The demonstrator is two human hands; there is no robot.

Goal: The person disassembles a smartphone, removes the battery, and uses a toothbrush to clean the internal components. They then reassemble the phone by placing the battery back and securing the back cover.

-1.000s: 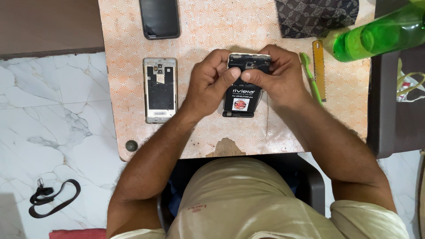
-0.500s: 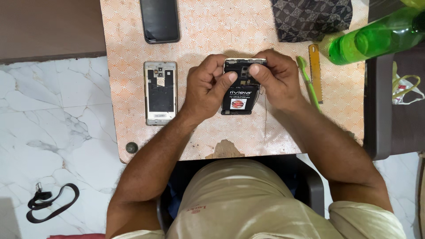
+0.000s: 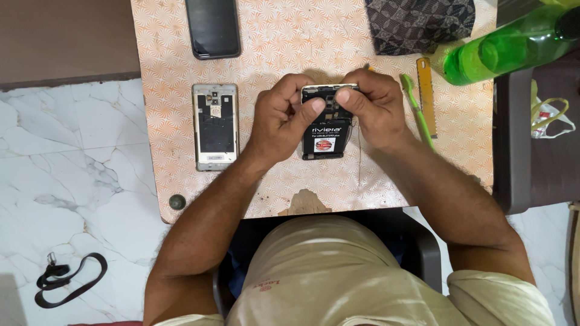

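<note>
Opened phone (image 3: 326, 130), back off, battery seated; left hand (image 3: 281, 118) and right hand (image 3: 371, 108) both pinch its top edge. Back shell (image 3: 215, 127) lies apart on worktop (image 3: 290, 54), unfitted.

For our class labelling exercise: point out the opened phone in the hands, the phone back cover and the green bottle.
opened phone (image 3: 327, 137), head view, on its black battery.
phone back cover (image 3: 215, 128), head view, on its dark middle.
green bottle (image 3: 504, 51), head view, on its body.

Patterned table (image 3: 272, 54); black phone (image 3: 212, 27), opened phone (image 3: 214, 125).
</note>
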